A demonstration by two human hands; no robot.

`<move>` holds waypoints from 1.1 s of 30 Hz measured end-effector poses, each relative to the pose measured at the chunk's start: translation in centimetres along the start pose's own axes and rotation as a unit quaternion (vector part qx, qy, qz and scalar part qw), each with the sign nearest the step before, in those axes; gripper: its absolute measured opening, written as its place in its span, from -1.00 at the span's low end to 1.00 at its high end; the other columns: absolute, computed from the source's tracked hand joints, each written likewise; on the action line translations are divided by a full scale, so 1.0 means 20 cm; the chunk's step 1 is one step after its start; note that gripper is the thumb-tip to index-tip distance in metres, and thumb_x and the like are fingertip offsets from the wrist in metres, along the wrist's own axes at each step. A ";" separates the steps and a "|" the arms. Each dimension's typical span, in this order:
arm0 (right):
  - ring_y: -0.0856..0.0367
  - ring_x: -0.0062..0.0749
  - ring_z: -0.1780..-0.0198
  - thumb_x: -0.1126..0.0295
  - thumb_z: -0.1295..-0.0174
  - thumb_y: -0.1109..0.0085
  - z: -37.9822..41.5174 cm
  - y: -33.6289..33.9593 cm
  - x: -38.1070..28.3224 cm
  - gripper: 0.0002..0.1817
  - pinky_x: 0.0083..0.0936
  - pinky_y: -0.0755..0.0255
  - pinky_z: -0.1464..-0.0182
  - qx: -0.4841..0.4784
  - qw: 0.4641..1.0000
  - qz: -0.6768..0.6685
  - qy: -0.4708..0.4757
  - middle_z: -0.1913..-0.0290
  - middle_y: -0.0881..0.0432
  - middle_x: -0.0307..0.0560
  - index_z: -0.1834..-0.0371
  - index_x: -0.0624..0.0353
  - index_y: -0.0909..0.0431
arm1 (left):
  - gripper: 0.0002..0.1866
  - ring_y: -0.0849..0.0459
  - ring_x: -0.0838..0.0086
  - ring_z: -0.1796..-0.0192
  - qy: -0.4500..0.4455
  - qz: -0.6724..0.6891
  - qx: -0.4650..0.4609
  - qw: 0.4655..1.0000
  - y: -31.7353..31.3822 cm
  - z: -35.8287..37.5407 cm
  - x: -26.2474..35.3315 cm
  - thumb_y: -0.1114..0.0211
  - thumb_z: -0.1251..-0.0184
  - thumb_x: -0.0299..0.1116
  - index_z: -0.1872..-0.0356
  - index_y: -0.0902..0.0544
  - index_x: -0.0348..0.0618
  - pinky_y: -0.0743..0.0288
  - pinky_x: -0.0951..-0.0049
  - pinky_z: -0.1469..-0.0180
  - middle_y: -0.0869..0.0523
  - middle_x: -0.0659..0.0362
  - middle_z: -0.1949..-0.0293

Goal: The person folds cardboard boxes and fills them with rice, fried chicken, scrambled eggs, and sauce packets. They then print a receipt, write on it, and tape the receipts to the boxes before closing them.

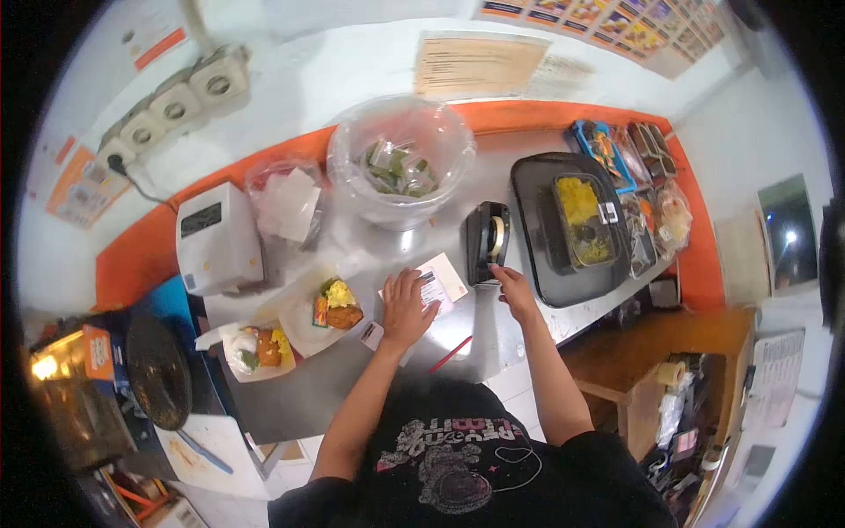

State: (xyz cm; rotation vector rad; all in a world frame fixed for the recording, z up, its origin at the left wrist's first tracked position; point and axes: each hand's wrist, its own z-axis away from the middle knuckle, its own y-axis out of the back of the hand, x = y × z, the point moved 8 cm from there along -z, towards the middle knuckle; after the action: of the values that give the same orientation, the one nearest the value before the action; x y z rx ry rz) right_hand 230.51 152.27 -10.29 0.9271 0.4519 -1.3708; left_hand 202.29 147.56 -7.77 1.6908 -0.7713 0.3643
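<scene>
My left hand (405, 308) lies flat with its fingers spread, partly over a white paper pad with a printed slip (433, 289) on the steel table. My right hand (512, 292) is at the near end of a black tape dispenser (477, 242). Its thumb and fingertips are pinched at the tape's end; the strip itself is too small to make out. The pale tape roll (498, 238) sits in the dispenser. A small printed label (371, 333) is just below my left hand, and a red pen (451, 353) lies nearer to me.
Two open food boxes, one with rice (255, 349) and one with fried food (333, 304), stand at left beside a white label printer (218, 238). A plastic-lined bucket (400, 198) stands behind. At right are a black tray (550, 286) with a yellow-food container (581, 216) and several packets.
</scene>
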 end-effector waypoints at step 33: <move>-0.70 0.10 -0.19 0.24 -0.52 -0.24 0.44 -0.77 -0.45 -0.70 -0.15 -0.56 -0.27 -0.332 0.751 0.436 0.368 -0.08 -0.69 0.20 -0.09 0.24 -0.70 | -0.24 -0.25 0.02 -0.70 -0.005 0.072 -0.006 0.997 0.10 0.04 -0.05 -0.60 -0.19 -0.24 -0.39 -0.52 -0.28 0.02 -0.26 -0.72 -0.46 0.02 -0.52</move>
State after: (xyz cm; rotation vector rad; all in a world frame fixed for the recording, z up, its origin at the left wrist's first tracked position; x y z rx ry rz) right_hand 212.14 152.09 -2.86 0.8510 0.8805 0.1011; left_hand 200.11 146.87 -7.21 1.6316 -0.9032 0.4503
